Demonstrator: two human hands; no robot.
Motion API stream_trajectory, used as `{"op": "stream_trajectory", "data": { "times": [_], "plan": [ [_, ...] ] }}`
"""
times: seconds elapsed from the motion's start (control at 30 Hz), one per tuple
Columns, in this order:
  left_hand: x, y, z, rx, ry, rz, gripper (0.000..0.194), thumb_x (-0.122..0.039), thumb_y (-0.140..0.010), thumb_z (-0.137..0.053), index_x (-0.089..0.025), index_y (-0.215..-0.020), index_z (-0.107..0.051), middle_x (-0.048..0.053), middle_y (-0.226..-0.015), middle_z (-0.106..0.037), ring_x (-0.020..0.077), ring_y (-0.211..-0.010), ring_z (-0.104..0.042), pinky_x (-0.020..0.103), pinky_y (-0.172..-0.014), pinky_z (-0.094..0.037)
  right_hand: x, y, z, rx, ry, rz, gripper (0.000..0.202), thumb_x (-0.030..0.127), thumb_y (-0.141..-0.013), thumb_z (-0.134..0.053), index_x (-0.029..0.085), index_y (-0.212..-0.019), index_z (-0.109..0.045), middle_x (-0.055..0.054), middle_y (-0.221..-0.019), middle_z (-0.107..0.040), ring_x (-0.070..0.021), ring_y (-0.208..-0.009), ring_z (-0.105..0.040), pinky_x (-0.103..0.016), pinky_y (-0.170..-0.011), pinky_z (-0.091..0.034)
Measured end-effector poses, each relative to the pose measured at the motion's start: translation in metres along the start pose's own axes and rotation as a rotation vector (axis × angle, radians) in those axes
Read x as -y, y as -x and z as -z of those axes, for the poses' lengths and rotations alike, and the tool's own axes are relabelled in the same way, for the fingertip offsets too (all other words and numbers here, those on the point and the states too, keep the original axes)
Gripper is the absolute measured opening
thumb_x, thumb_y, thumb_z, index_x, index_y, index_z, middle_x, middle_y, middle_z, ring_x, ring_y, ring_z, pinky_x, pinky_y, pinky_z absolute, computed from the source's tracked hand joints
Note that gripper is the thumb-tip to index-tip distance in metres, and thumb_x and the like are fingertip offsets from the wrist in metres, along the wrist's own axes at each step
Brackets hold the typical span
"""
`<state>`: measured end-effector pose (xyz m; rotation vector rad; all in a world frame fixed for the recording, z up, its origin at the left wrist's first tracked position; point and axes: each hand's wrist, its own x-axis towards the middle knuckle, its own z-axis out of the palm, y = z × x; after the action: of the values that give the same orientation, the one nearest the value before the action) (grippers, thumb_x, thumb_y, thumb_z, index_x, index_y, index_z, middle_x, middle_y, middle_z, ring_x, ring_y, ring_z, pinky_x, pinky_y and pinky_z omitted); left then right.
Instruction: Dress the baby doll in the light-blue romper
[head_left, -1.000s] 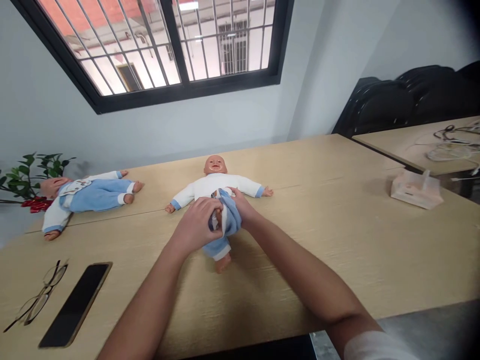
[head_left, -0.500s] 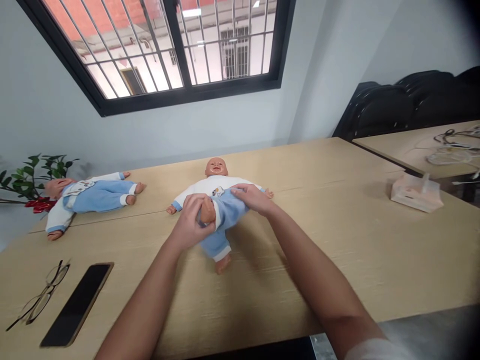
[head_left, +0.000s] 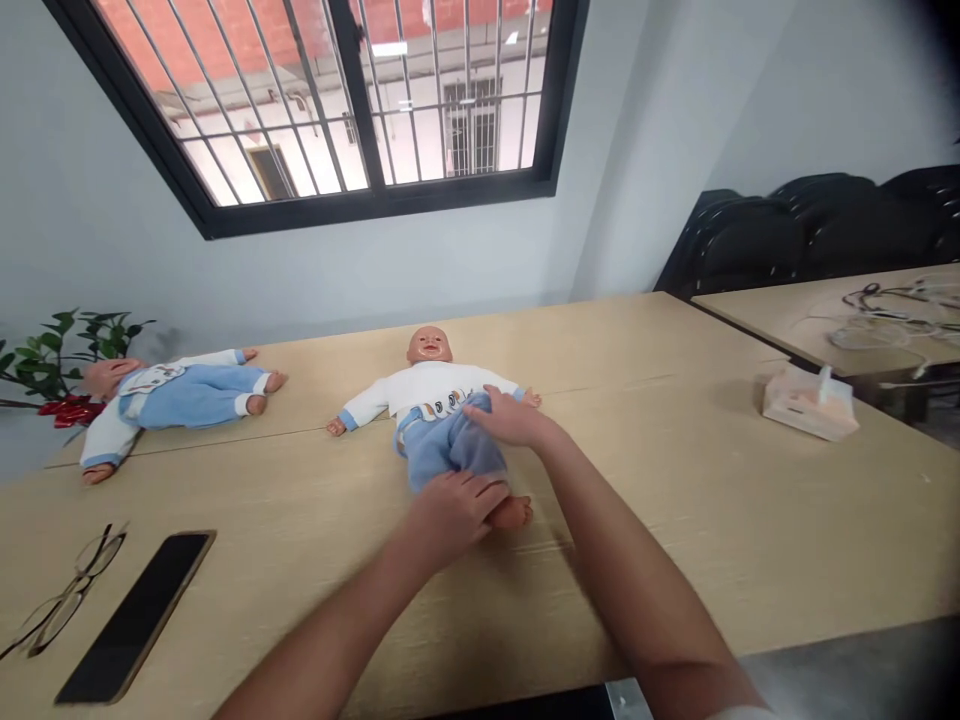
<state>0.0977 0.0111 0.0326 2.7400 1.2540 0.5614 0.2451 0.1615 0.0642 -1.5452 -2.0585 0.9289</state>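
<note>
A baby doll [head_left: 431, 375] in a white top and blue trousers lies on its back on the wooden table [head_left: 675, 500], head toward the window. My left hand [head_left: 454, 515] is wrapped over the lower leg of the blue trousers [head_left: 435, 450], just above a bare foot [head_left: 511, 512]. The doll's other foot is hidden behind that hand. My right hand [head_left: 510, 415] pinches the trouser fabric near the waist, on the doll's right-hand side in view.
A second doll [head_left: 195, 395] lies at the back left beside a potted plant [head_left: 52, 350]. Glasses [head_left: 75, 590] and a phone [head_left: 139, 615] rest at the front left. A tissue pack [head_left: 810, 402] sits at the right, with cables [head_left: 892, 315] on another table.
My left hand has moved down and to the right with the doll's leg, which was raised and bent and is now lower. My right hand stays near the waist.
</note>
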Motion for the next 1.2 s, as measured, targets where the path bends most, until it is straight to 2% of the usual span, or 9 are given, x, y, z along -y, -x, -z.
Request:
{"op": "stream_trajectory", "data": {
  "times": [0.1,0.27,0.43,0.5,0.6,0.77,0.93,1.1,1.2],
  "plan": [
    [-0.013,-0.007,-0.01,0.001,0.0,0.062,0.037,-0.018,-0.09,-0.066,-0.022,-0.126,-0.064,0.011,-0.115,-0.073,0.0317,-0.103,-0.068,0.048,-0.088,-0.052,0.005,0.023,-0.004,0.184,0.114,0.054,0.093,0.059,-0.079,-0.077,0.015,-0.154,-0.044,-0.029,-0.151,-0.052,-0.0458,-0.129,-0.059,-0.052,-0.104,-0.046],
    [0.001,0.005,-0.005,-0.141,0.255,0.103,0.034,-0.037,-0.092,-0.069,-0.025,-0.123,-0.065,0.008,-0.107,-0.073,0.0286,-0.104,-0.066,0.048,-0.096,-0.049,-0.007,0.038,-0.019,0.136,0.208,0.121,0.087,0.036,-0.086,-0.074,0.012,-0.16,-0.035,-0.029,-0.158,-0.043,-0.0415,-0.135,-0.056,-0.05,-0.106,-0.046],
    [0.069,0.029,-0.003,-0.629,0.6,0.717,0.025,-0.037,-0.101,-0.049,-0.021,-0.113,-0.064,0.01,-0.114,-0.067,0.0242,-0.11,-0.062,0.044,-0.101,-0.047,-0.002,0.077,-0.032,-0.128,0.274,0.246,0.057,0.03,-0.095,-0.062,0.015,-0.148,-0.048,-0.021,-0.147,-0.055,-0.0359,-0.135,-0.054,-0.051,-0.11,-0.044],
    [0.095,0.035,-0.01,-0.63,0.67,0.793,0.029,-0.038,-0.099,-0.052,-0.019,-0.119,-0.062,0.012,-0.122,-0.065,0.0241,-0.113,-0.061,0.042,-0.101,-0.048,0.006,0.11,-0.049,-0.239,0.29,0.354,0.038,0.027,-0.098,-0.054,0.017,-0.134,-0.058,-0.018,-0.133,-0.062,-0.0332,-0.124,-0.059,-0.049,-0.107,-0.046],
    [0.115,0.04,-0.022,-0.581,0.752,0.788,0.039,-0.041,-0.094,-0.061,-0.018,-0.126,-0.059,0.012,-0.123,-0.066,0.0231,-0.114,-0.063,0.037,-0.096,-0.05,0.008,0.16,-0.086,-0.125,0.286,0.43,0.031,0.027,-0.094,-0.06,0.023,-0.125,-0.06,-0.013,-0.114,-0.068,-0.0311,-0.101,-0.066,-0.046,-0.087,-0.057],
    [0.111,0.043,-0.031,-0.488,0.889,0.758,0.041,-0.055,-0.088,-0.067,-0.018,-0.104,-0.061,0.0,-0.08,-0.062,0.0163,-0.073,-0.058,0.029,-0.069,-0.048,-0.019,0.186,-0.126,-0.269,0.35,0.373,0.058,0.016,-0.083,-0.068,0.024,-0.138,-0.052,-0.018,-0.131,-0.062,-0.0387,-0.12,-0.062,-0.057,-0.099,-0.055],
    [0.106,0.048,-0.027,-0.508,0.966,0.731,0.048,-0.068,-0.09,-0.059,-0.021,-0.096,-0.054,-0.003,-0.074,-0.055,0.014,-0.065,-0.05,0.026,-0.061,-0.042,-0.026,0.164,-0.11,-0.289,0.21,0.316,0.053,0.016,-0.084,-0.06,0.022,-0.136,-0.054,-0.016,-0.13,-0.065,-0.0348,-0.123,-0.064,-0.053,-0.1,-0.057],
    [0.104,0.051,-0.021,-0.576,1.007,0.671,0.053,-0.074,-0.09,-0.055,-0.022,-0.1,-0.052,0.006,-0.099,-0.066,0.0201,-0.089,-0.062,0.033,-0.08,-0.051,-0.006,0.155,-0.069,-0.319,-0.153,0.129,0.035,0.031,-0.089,-0.058,0.021,-0.122,-0.061,-0.009,-0.102,-0.073,-0.0248,-0.082,-0.071,-0.04,-0.075,-0.061],
    [0.099,0.051,-0.022,-0.496,1.065,0.586,0.053,-0.071,-0.09,-0.059,-0.021,-0.108,-0.055,0.009,-0.101,-0.069,0.0236,-0.094,-0.066,0.038,-0.086,-0.053,0.003,0.153,-0.049,-0.413,-0.246,0.13,0.028,0.036,-0.088,-0.059,0.02,-0.11,-0.065,-0.011,-0.102,-0.069,-0.0225,-0.078,-0.067,-0.036,-0.068,-0.059]
  ]
}}
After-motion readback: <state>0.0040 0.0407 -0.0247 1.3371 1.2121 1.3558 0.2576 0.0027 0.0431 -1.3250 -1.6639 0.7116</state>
